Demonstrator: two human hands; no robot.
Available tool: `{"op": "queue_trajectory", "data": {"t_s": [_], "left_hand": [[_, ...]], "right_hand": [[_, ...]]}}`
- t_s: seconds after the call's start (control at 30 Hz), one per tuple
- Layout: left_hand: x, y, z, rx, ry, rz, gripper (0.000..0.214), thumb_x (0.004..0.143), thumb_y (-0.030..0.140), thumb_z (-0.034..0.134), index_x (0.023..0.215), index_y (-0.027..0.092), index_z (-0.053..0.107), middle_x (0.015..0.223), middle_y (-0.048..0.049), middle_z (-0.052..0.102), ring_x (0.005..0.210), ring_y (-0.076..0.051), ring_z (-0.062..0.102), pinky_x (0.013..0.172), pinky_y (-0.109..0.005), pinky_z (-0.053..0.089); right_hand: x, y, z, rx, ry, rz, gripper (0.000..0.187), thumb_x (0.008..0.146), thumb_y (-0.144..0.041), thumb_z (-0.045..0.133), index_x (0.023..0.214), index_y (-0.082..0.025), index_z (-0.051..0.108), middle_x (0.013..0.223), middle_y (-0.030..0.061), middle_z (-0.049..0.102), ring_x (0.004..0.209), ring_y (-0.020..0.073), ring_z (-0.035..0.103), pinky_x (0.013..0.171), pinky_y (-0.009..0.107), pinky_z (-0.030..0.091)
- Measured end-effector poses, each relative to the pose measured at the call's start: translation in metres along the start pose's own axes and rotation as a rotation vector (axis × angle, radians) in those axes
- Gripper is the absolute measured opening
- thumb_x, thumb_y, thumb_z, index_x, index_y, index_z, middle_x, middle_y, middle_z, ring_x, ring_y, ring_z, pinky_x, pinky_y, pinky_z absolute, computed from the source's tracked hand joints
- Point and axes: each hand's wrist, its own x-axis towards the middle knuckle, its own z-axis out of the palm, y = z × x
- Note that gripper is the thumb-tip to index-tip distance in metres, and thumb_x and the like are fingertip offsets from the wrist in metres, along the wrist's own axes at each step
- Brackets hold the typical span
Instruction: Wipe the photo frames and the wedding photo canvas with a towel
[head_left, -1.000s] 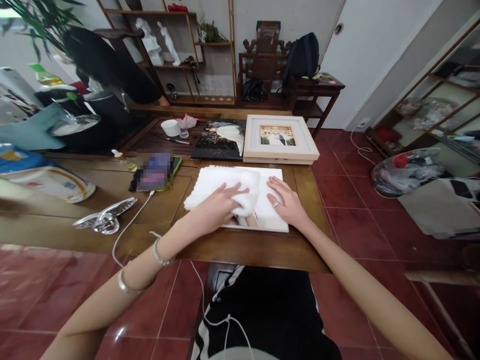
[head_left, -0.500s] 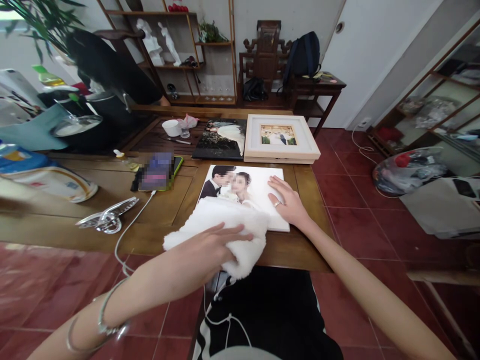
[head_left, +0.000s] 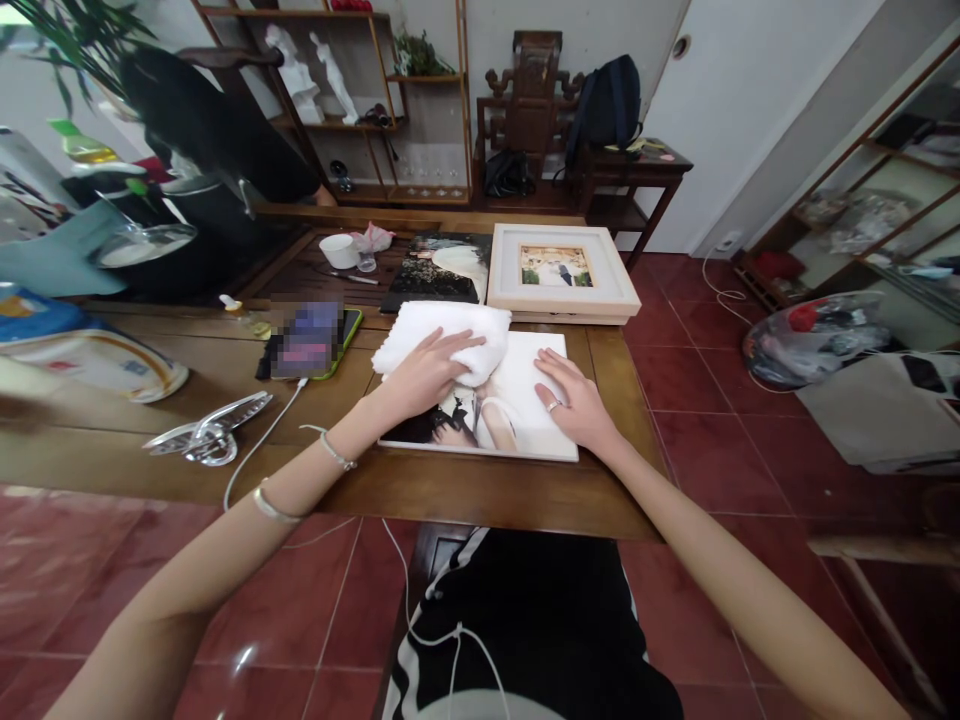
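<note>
A large white-bordered photo print (head_left: 517, 425) lies flat on the wooden table (head_left: 480, 490) in front of me. My left hand (head_left: 426, 372) presses a fluffy white cloth (head_left: 442, 330) onto the print's far left part, fingers curled over the cloth. My right hand (head_left: 577, 405) rests flat on the print's right side, fingers spread, a ring on one finger. Bracelets circle my left wrist.
Behind the print lie a dark photo print (head_left: 442, 270) and a pale framed picture (head_left: 559, 272). A phone (head_left: 311, 342) with a white cable, a silver clip (head_left: 206, 435), a white cup (head_left: 339, 250) and a bag (head_left: 82, 355) sit to the left. Shelves, a chair and a backpack (head_left: 611, 105) stand behind.
My left hand has swept the cloth from the print's near edge back up to its far left part, uncovering the lower picture. My right hand stayed in place.
</note>
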Motion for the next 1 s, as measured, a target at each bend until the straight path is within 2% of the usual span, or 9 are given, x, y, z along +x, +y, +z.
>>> {"op": "queue_trajectory", "data": {"t_s": [0.13, 0.23, 0.3, 0.4, 0.5, 0.6, 0.67, 0.77, 1.0], "left_hand": [[0.002, -0.004, -0.002, -0.019, -0.017, -0.001, 0.039, 0.080, 0.000, 0.044, 0.102, 0.014, 0.073, 0.150, -0.0135, 0.047, 0.145, -0.029, 0.036, 0.117, -0.058, 0.028], [-0.009, 0.006, -0.007, -0.048, -0.056, -0.002, 0.037, 0.084, 0.001, 0.044, 0.105, 0.015, 0.071, 0.148, -0.0135, 0.050, 0.143, -0.028, 0.038, 0.116, -0.058, 0.031], [-0.022, 0.021, -0.012, -0.064, -0.085, 0.002, 0.036, 0.086, 0.002, 0.044, 0.105, 0.015, 0.071, 0.147, -0.0143, 0.050, 0.142, -0.029, 0.040, 0.115, -0.057, 0.032], [-0.048, 0.054, -0.020, -0.077, -0.136, 0.024, 0.038, 0.083, -0.002, 0.047, 0.103, 0.017, 0.073, 0.149, -0.0135, 0.049, 0.142, -0.029, 0.041, 0.116, -0.057, 0.033], [-0.074, 0.088, -0.029, -0.099, -0.196, 0.094, 0.032, 0.079, -0.002, 0.057, 0.095, 0.020, 0.074, 0.151, -0.0107, 0.046, 0.141, -0.030, 0.042, 0.117, -0.052, 0.035], [-0.088, 0.107, -0.037, -0.128, -0.227, 0.170, 0.025, 0.074, 0.000, 0.066, 0.086, 0.021, 0.074, 0.152, -0.0085, 0.045, 0.141, -0.029, 0.042, 0.117, -0.045, 0.036], [-0.091, 0.108, -0.041, -0.138, -0.222, 0.185, 0.025, 0.074, -0.001, 0.066, 0.084, 0.021, 0.073, 0.152, -0.0078, 0.046, 0.141, -0.027, 0.042, 0.118, -0.043, 0.036], [-0.086, 0.096, -0.040, -0.142, -0.199, 0.155, 0.028, 0.077, -0.004, 0.061, 0.085, 0.021, 0.073, 0.150, -0.0065, 0.049, 0.140, -0.024, 0.044, 0.118, -0.041, 0.036], [-0.046, 0.046, -0.028, -0.088, -0.162, 0.029, 0.036, 0.084, -0.001, 0.048, 0.097, 0.019, 0.075, 0.149, -0.0095, 0.049, 0.138, -0.025, 0.047, 0.115, -0.046, 0.038]], "right_hand": [[0.000, 0.000, 0.000, 0.017, 0.003, 0.006, 0.041, 0.091, -0.033, 0.054, 0.129, -0.023, 0.064, 0.143, 0.0096, 0.057, 0.140, 0.0257, 0.045, 0.118, 0.052, 0.034], [0.000, 0.000, 0.000, 0.023, 0.005, 0.002, 0.040, 0.091, -0.033, 0.054, 0.129, -0.023, 0.064, 0.143, 0.0094, 0.057, 0.140, 0.0257, 0.045, 0.118, 0.052, 0.035], [0.000, 0.000, 0.001, 0.019, 0.004, 0.001, 0.040, 0.091, -0.032, 0.054, 0.129, -0.024, 0.064, 0.143, 0.0089, 0.057, 0.140, 0.0255, 0.045, 0.117, 0.052, 0.036], [0.000, -0.001, 0.001, 0.004, 0.004, 0.001, 0.040, 0.091, -0.032, 0.053, 0.128, -0.022, 0.065, 0.142, 0.0100, 0.057, 0.140, 0.0251, 0.045, 0.118, 0.050, 0.036], [0.000, 0.000, 0.001, 0.001, 0.005, -0.005, 0.041, 0.091, -0.032, 0.052, 0.128, -0.020, 0.065, 0.143, 0.0112, 0.057, 0.140, 0.0250, 0.045, 0.118, 0.050, 0.035], [0.000, 0.001, 0.001, 0.004, 0.009, -0.001, 0.040, 0.091, -0.032, 0.053, 0.128, -0.022, 0.064, 0.143, 0.0096, 0.057, 0.139, 0.0251, 0.045, 0.117, 0.051, 0.036], [0.000, 0.001, 0.001, 0.002, 0.008, -0.001, 0.040, 0.091, -0.032, 0.053, 0.128, -0.023, 0.065, 0.143, 0.0095, 0.057, 0.139, 0.0255, 0.046, 0.117, 0.051, 0.035], [0.000, 0.001, 0.001, -0.002, 0.006, -0.002, 0.040, 0.092, -0.033, 0.053, 0.128, -0.022, 0.064, 0.143, 0.0100, 0.057, 0.139, 0.0256, 0.045, 0.117, 0.051, 0.036], [0.000, -0.001, 0.000, -0.016, -0.006, 0.009, 0.041, 0.092, -0.034, 0.052, 0.128, -0.018, 0.064, 0.144, 0.0129, 0.056, 0.140, 0.0264, 0.044, 0.118, 0.050, 0.035]]}}
